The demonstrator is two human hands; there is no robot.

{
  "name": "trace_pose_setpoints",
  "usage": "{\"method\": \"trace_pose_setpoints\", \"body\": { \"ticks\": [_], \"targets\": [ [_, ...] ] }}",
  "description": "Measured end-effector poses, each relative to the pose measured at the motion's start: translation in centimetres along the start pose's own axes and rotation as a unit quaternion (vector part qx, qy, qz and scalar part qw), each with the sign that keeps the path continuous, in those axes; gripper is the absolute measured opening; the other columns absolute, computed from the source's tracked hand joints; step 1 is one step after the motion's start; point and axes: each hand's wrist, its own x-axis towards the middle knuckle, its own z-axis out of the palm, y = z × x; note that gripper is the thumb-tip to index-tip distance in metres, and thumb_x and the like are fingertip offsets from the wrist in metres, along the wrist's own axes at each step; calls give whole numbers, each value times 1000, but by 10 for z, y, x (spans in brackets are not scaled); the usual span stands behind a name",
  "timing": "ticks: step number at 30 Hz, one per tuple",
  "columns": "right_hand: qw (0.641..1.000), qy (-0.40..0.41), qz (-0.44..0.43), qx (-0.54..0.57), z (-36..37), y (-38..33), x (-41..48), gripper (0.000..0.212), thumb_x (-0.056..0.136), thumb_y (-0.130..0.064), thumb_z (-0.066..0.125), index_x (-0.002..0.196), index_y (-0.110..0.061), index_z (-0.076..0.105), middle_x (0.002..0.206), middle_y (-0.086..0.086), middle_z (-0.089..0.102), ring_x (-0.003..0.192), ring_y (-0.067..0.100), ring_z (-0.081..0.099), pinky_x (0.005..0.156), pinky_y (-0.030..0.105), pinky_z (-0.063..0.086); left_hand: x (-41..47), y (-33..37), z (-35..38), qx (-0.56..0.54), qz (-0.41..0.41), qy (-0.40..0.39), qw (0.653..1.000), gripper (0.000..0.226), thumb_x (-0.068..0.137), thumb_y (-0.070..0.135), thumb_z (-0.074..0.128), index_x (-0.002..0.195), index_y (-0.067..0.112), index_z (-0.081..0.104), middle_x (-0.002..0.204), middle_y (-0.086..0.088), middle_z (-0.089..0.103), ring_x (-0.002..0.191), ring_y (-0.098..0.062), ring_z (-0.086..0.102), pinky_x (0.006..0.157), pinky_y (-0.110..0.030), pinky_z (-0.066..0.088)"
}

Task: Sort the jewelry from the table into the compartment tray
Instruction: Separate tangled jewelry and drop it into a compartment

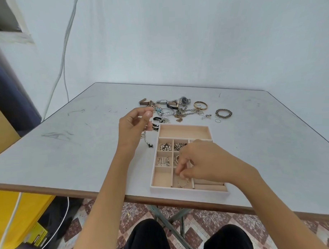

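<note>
No text can be read: the print on the black-and-yellow label (38,238) at the lower left of the frame is blurred, and the watch (184,100) dial is too small

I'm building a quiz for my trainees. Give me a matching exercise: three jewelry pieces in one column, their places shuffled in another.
1. brown beaded bracelet
2. pearl-cluster brooch
3. thin chain with dark pendant

a. inside a small compartment of the beige tray
b. hanging from the left hand
c. on the white table, right of the loose pile

Pairs: 1-c, 2-a, 3-b
</note>
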Motion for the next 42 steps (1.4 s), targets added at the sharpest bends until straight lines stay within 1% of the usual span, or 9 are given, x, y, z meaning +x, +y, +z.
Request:
{"method": "trace_pose_setpoints", "body": {
  "ticks": [7,14,18,22,26,30,34,37,42],
  "targets": [
    [990,68,4,125,6,16,-8,9,79,-26,73,87,-31,75,82,-14,70,65,-2,53,65,21,47,-4,-10,-14,160,6,-56,985,8,86,13,68,93,17,71,72,3,65,62,-7,57,61,-14,49],
    [886,280,68,363,6,53,-38,7,84,-16,70,86,-20,76,70,-11,69,59,4,55,58,10,43,-10,-20,-30,307,12,-144,941,14,79,14,75,85,27,72,86,7,72,83,-4,65,79,-19,51],
    [831,368,146,391,26,79,-46,12,86,-12,67,85,-22,75,76,-6,71,67,10,57,60,21,43,-11,-15,-30,382,34,-173,907,15,79,15,75,88,27,72,85,6,71,81,-12,66,80,-25,52],
    [868,358,199,282,50,93,-52,22,90,-13,61,98,-32,70,111,-10,67,89,9,58,79,10,41,-11,-9,-27,418,74,-185,887,15,77,11,75,89,21,73,79,8,66,72,-3,60,69,-17,48],
    [921,296,231,105,58,97,-48,36,99,-27,46,134,-27,52,152,-4,35,144,13,22,119,41,11,-13,-5,-25,409,52,-173,894,16,74,9,77,86,19,72,71,16,60,67,8,57,66,-14,45],
    [945,165,281,28,62,98,-44,52,102,-43,23,151,-28,23,160,-3,11,148,12,1,119,40,-2,-18,-3,-24,382,23,-141,913,21,72,5,77,81,22,71,70,15,62,60,2,58,73,-24,51],
    [944,167,283,38,60,96,-45,53,101,-45,23,151,-29,22,161,-3,10,148,11,2,120,39,-2,-22,5,-24,327,1,-94,940,21,71,4,80,83,19,73,73,3,68,62,-10,63,76,-31,56],
    [943,169,283,38,61,96,-45,53,101,-46,24,151,-29,23,161,-4,10,148,10,2,120,39,-2,-29,26,-14,243,7,-73,967,18,72,6,80,85,16,73,75,-2,69,66,-19,68,71,-22,57],
    [943,173,281,44,60,96,-46,53,101,-46,25,151,-29,23,160,-4,11,148,10,3,120,38,-2,-48,63,9,177,-20,-200,964,20,68,8,82,84,17,74,71,3,71,67,-5,66,67,-15,53]
  ]
}}
